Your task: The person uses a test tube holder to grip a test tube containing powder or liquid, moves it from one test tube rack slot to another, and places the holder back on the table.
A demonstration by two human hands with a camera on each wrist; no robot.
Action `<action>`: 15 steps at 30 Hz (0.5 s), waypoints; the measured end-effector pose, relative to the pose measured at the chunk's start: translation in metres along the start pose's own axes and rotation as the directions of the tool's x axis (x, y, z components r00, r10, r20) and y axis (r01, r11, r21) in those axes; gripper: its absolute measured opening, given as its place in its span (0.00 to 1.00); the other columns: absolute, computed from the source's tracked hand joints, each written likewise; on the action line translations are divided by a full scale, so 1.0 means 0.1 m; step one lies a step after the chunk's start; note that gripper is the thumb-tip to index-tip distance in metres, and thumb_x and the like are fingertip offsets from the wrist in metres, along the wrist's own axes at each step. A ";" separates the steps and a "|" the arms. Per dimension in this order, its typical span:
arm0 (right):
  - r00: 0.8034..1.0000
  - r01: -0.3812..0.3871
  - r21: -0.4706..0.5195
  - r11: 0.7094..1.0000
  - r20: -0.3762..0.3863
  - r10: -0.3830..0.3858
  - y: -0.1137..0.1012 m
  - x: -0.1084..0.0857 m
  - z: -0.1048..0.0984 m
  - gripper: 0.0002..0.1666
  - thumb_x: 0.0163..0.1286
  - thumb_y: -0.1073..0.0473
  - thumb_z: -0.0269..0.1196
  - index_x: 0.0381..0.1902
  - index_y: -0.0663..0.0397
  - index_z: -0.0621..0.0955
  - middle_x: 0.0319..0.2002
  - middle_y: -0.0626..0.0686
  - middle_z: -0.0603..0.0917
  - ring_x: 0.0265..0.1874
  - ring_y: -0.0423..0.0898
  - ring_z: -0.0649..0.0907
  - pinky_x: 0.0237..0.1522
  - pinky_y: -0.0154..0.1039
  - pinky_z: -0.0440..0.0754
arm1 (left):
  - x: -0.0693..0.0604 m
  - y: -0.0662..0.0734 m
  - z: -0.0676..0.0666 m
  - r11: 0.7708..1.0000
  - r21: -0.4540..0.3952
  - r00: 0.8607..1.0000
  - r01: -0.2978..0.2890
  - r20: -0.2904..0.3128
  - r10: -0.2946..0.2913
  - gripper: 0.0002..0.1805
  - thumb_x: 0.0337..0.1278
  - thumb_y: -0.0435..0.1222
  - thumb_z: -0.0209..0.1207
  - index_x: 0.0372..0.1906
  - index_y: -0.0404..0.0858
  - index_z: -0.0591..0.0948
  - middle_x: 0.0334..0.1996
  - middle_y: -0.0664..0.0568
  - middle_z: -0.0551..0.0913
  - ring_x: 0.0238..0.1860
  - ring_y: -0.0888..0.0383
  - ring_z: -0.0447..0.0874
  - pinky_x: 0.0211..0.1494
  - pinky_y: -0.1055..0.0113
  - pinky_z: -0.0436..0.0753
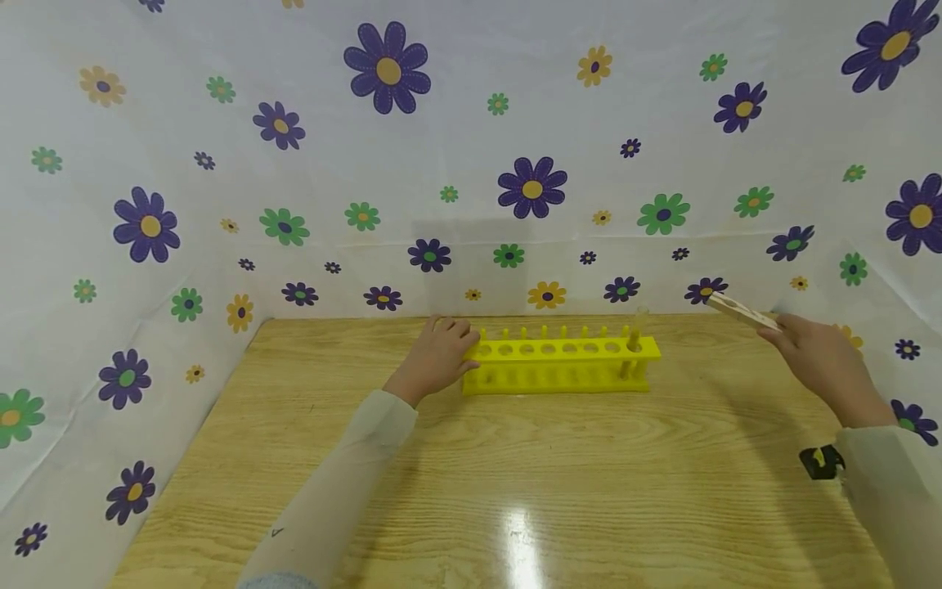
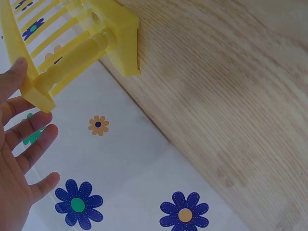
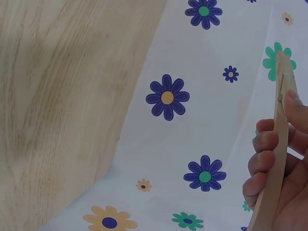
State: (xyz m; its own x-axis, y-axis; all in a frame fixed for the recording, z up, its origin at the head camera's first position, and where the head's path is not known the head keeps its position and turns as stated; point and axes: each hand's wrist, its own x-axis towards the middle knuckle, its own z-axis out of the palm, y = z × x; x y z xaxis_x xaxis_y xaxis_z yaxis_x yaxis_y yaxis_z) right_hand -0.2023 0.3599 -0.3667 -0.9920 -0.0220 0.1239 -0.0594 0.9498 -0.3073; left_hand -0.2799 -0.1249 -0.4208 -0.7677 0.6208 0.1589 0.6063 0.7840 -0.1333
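A yellow test tube rack point(image 1: 559, 384) stands upright on the table, with one row of holes and a row of pegs behind it. One glass test tube point(image 1: 634, 339) sits in the hole at its right end. My left hand point(image 1: 436, 353) pinches the rack's left end; the left wrist view shows the thumb and a finger on either side of the top plate point(image 2: 41, 96), the other fingers spread. Up and to the right of the rack, my right hand point(image 1: 827, 360) grips a wooden test tube clamp point(image 1: 743, 312), its tip pointing left, apart from the tube.
The wood-grain table point(image 1: 441, 491) meets a white flowered cloth point(image 1: 456, 147) behind the rack and along both sides. A small black object point(image 1: 818, 464) with a yellow mark is seen by the right wrist.
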 end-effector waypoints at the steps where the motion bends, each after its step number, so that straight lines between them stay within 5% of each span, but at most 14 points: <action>1: 1.000 0.003 0.004 1.000 -0.002 -0.003 -0.01 0.00 0.00 0.30 0.74 0.43 0.45 0.48 0.67 0.74 0.36 0.67 0.79 0.29 0.57 0.75 0.29 0.51 0.72 | 0.00 0.00 0.00 1.000 0.000 1.000 -0.001 -0.001 0.001 0.21 0.57 0.50 0.60 0.50 0.44 0.74 0.48 0.50 0.76 0.54 0.49 0.74 0.68 0.49 0.64; 8: 1.000 -0.004 0.006 1.000 -0.006 0.005 -0.08 0.02 -0.03 0.36 0.73 0.40 0.45 0.54 0.71 0.72 0.44 0.74 0.78 0.39 0.69 0.78 0.38 0.63 0.73 | 0.00 0.01 -0.02 1.000 -0.006 1.000 0.002 0.001 -0.002 0.21 0.56 0.49 0.60 0.50 0.44 0.75 0.48 0.50 0.76 0.54 0.49 0.74 0.67 0.49 0.65; 15: 1.000 0.004 -0.027 1.000 -0.025 -0.005 -0.11 0.02 -0.03 0.34 0.72 0.39 0.47 0.51 0.68 0.75 0.42 0.73 0.80 0.36 0.68 0.79 0.34 0.61 0.75 | 0.00 0.01 -0.01 1.000 -0.004 1.000 0.004 0.010 -0.004 0.21 0.57 0.50 0.60 0.51 0.44 0.74 0.48 0.50 0.76 0.54 0.49 0.73 0.68 0.49 0.64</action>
State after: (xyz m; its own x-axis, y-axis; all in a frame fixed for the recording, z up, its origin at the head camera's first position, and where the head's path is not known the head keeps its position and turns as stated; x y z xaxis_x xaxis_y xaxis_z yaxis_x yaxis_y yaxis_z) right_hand -0.2032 0.3502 -0.3597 -0.9887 -0.0187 0.1490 -0.0605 0.9576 -0.2815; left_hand -0.2788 -0.1240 -0.4199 -0.7720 0.6177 0.1498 0.6041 0.7864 -0.1290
